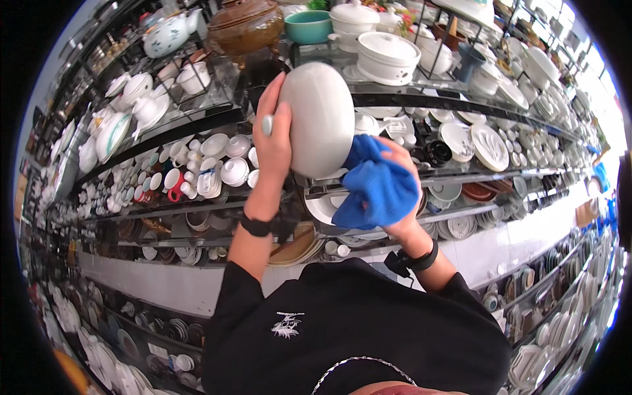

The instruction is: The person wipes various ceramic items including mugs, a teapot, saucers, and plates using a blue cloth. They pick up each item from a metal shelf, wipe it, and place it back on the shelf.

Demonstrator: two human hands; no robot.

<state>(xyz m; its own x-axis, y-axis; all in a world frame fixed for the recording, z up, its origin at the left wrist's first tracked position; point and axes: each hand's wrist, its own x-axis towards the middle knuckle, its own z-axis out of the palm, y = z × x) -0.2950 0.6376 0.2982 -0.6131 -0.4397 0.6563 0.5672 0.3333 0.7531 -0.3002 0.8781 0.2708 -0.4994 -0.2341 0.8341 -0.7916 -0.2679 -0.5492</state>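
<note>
My left hand (274,126) grips the left side of a large, smooth white ceramic vessel (321,118), held up in front of the shelves and tilted on its side. Whether it is a bowl or a pot I cannot tell, as its opening is hidden. A ring with a pale stone sits on a finger of that hand. Bunched in my right hand (406,182) is a blue cloth (377,190), whose upper end lies against the vessel's lower right side. The cloth covers part of the right palm and fingers.
Behind the vessel, the top shelf carries a white lidded casserole (387,58), a green bowl (308,27) and a brown lidded pot (244,29). Lower shelves hold a red mug (174,185), white lidded cups (234,171) and oval plates (489,147). More crockery racks stand on both sides.
</note>
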